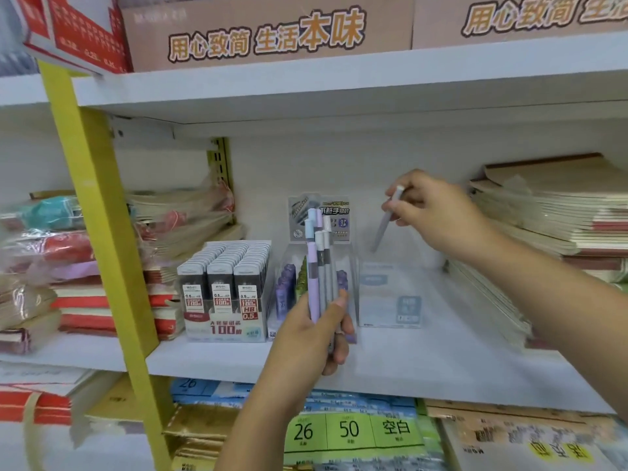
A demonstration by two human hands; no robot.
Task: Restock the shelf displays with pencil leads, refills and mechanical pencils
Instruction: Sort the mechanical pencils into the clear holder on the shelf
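White shelf, and along its middle, a little back from the front edge, three displays stand side by side. On the left is the lead box, packed with black cases marked 0.5 and HB. Next to it is a clear stand with purple cases and a printed card rising behind. The third, towards the right, is a clear box.

The left hand is clenched round a bunch of pencils, lilac, pale blue and grey, held upright in front of the clear stand. The right hand pinches one pale pencil near its top end, tilted with the tip down over the clear box. It is too blurred to tell whether the tip is inside.

Notebooks are stacked at the shelf's right end, and a yellow post crosses its left part.
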